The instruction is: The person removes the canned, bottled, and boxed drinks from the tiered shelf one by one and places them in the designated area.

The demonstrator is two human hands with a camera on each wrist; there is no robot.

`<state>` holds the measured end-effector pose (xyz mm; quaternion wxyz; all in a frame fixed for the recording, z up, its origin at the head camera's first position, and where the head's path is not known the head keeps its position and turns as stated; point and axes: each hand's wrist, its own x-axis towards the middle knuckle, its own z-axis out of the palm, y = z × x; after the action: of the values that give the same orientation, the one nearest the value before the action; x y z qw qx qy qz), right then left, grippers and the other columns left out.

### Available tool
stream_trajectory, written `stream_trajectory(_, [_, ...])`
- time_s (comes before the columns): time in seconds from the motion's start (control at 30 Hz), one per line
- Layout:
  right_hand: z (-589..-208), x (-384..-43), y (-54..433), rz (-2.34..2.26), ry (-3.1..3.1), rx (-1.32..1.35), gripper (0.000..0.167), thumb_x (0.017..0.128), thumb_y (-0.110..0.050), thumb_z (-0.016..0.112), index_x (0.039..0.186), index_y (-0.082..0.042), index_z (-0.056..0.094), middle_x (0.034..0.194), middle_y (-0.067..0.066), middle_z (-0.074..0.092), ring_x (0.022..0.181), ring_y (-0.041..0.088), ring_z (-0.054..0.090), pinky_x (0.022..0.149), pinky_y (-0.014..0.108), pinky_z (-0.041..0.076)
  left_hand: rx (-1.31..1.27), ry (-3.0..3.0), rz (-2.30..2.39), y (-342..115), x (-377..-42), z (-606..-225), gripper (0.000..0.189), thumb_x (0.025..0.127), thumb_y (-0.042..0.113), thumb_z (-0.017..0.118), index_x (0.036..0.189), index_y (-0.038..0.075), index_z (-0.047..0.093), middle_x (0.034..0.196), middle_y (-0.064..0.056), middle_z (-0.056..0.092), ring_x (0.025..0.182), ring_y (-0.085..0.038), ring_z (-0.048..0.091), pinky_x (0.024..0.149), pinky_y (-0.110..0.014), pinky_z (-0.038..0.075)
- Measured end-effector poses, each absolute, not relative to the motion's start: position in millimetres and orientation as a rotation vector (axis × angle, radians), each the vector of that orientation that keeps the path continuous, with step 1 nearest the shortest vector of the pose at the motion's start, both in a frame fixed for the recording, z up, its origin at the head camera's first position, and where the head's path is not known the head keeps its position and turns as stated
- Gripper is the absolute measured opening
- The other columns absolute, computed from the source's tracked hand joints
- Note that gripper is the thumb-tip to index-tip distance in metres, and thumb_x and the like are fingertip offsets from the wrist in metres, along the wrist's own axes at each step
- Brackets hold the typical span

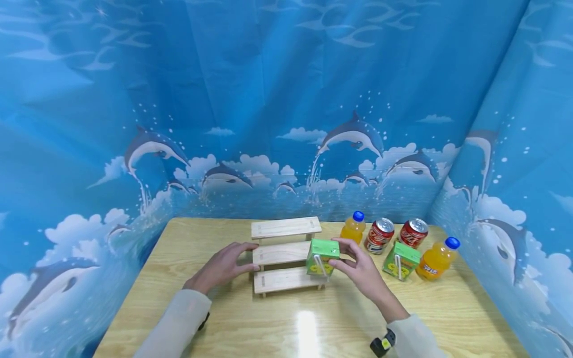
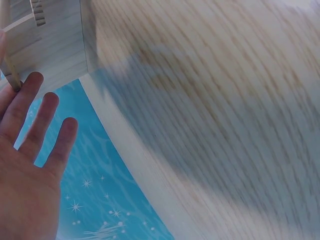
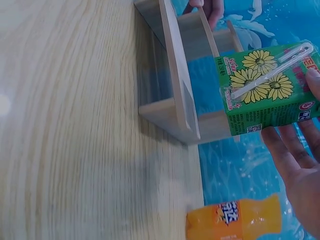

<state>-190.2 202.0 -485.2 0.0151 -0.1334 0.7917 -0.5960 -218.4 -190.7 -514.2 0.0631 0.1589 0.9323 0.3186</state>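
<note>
A small three-step wooden display stand (image 1: 281, 254) stands on the table. At its left end my left hand (image 1: 227, 266) holds the middle step's edge between thumb and fingers; in the left wrist view the other fingers (image 2: 49, 107) stretch out beside the stand. My right hand (image 1: 359, 267) grips a green juice box (image 1: 323, 256) with a flower print and a wrapped straw on its side. The box is upright over the right end of the lower two steps. In the right wrist view, the juice box (image 3: 270, 87) overlaps the steps' ends.
Right of the stand are an orange soda bottle (image 1: 353, 227) with a blue cap, two red cans (image 1: 379, 235) (image 1: 413, 233), a second green juice box (image 1: 401, 261) and another orange bottle (image 1: 436, 259). A blue dolphin curtain (image 1: 286, 124) surrounds the wooden table (image 1: 233, 323).
</note>
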Motion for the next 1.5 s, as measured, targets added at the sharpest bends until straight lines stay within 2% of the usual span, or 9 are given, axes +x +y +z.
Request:
stream_trajectory(0.1, [-484, -190, 208, -1.862, 2.471, -0.397, 0.058, 0.102, -0.014, 0.079, 0.153, -0.005, 0.055, 0.145, 0.022, 0.063, 0.125, 0.007, 0.064, 0.102, 0.02, 0.061, 0.481, 2.814, 0.962, -191, -219, -514, 0.067, 0.098, 0.053, 0.078, 0.156, 0.025, 0.06, 0.156, -0.006, 0.062, 0.144, -0.034, 0.059, 0.119, -0.063, 0.05])
stream_trajectory(0.2, [-482, -189, 215, -1.86, 2.493, -0.382, 0.057, 0.103, -0.015, 0.078, 0.154, -0.004, 0.054, 0.144, 0.022, 0.063, 0.122, 0.002, 0.063, 0.101, 0.019, 0.06, 0.483, 2.814, 0.964, -192, -220, -515, 0.067, 0.098, 0.054, 0.078, 0.156, 0.024, 0.061, 0.155, -0.006, 0.063, 0.143, -0.034, 0.06, 0.118, -0.063, 0.051])
stream_trajectory(0.67, [-480, -185, 251, -1.819, 2.62, -0.267, 0.057, 0.106, -0.022, 0.076, 0.155, -0.005, 0.052, 0.15, 0.021, 0.06, 0.121, -0.008, 0.061, 0.098, 0.013, 0.057, 0.498, 2.804, 0.981, -191, -222, -514, 0.068, 0.098, 0.055, 0.078, 0.155, 0.021, 0.061, 0.154, -0.006, 0.064, 0.143, -0.034, 0.06, 0.119, -0.064, 0.05])
stream_trajectory(0.93, [-488, -180, 272, -1.786, 2.69, -0.177, 0.062, 0.106, -0.028, 0.076, 0.158, -0.006, 0.05, 0.148, 0.013, 0.062, 0.12, -0.007, 0.061, 0.098, 0.011, 0.056, 0.485, 2.802, 0.981, -191, -221, -513, 0.068, 0.098, 0.054, 0.078, 0.156, 0.022, 0.061, 0.154, -0.006, 0.064, 0.143, -0.034, 0.06, 0.118, -0.064, 0.05])
stream_trajectory(1.17, [-493, -176, 284, -1.716, 2.73, -0.075, 0.069, 0.106, -0.033, 0.075, 0.162, -0.007, 0.045, 0.155, 0.018, 0.059, 0.119, -0.016, 0.054, 0.099, 0.005, 0.049, 0.471, 2.796, 0.981, -191, -220, -514, 0.069, 0.097, 0.057, 0.078, 0.155, 0.024, 0.061, 0.154, -0.005, 0.064, 0.144, -0.034, 0.059, 0.119, -0.065, 0.049])
stream_trajectory(1.5, [-503, -174, 292, -1.738, 2.718, 0.006, 0.073, 0.106, -0.033, 0.075, 0.165, -0.007, 0.041, 0.16, 0.02, 0.054, 0.121, -0.019, 0.05, 0.098, 0.001, 0.047, 0.474, 2.802, 0.977, -192, -219, -514, 0.07, 0.097, 0.059, 0.077, 0.155, 0.024, 0.061, 0.155, -0.005, 0.063, 0.144, -0.034, 0.059, 0.119, -0.064, 0.049])
